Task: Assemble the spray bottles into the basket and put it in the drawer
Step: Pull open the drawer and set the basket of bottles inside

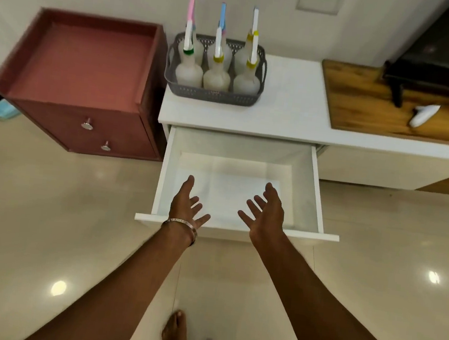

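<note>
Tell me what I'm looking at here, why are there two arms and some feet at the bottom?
The camera sits on a person's head and looks down, so you see that person's own arms and bare feet. The left hand, with a bracelet on its wrist, and the right hand are both open and hold nothing. They hover over a white drawer that is pulled out and looks empty. Above it, on the white countertop, stands a grey basket holding six spray bottles in two rows. A red cabinet stands to the left.
</note>
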Demonstrator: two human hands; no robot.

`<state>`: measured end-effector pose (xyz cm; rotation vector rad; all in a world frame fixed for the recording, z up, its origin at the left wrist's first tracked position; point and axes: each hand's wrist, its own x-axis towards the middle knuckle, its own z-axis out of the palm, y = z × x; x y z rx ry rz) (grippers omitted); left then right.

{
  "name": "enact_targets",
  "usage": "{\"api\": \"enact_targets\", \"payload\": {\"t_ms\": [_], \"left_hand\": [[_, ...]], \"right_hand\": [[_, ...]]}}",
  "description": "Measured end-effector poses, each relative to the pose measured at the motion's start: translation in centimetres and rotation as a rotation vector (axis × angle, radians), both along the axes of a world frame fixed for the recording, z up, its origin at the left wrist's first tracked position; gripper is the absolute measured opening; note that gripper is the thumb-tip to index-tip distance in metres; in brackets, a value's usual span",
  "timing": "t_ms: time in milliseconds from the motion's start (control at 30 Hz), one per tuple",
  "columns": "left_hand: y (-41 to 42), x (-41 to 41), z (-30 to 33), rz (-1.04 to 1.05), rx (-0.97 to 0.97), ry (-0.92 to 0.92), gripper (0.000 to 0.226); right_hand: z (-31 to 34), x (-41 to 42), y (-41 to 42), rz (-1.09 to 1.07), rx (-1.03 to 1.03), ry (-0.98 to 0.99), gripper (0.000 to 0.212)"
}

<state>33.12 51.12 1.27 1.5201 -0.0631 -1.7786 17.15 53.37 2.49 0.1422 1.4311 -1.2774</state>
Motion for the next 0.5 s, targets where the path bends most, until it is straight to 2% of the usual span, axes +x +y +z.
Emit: {"api": "enact_targets", "payload": {"t_ms": [200,300,500], "left_hand": [[-7.4,2.2,2.2,-0.074,-0.111,-0.078,0.060],[-11.8,3.2,2.5,-0.081,-0.142,-0.114,0.049],[-21.6,5.6,3.2,-0.111,-0.177,-0.163,0.056]], "right_hand": [[2.1,-1.3,-5.7,0.100,-0.044,0.114,0.016],[2.4,-1.9,-9.7,0.111,-0.055,0.149,0.025],[2.6,-2.6,-18.9,0.126,-0.064,0.207,0.034]]}}
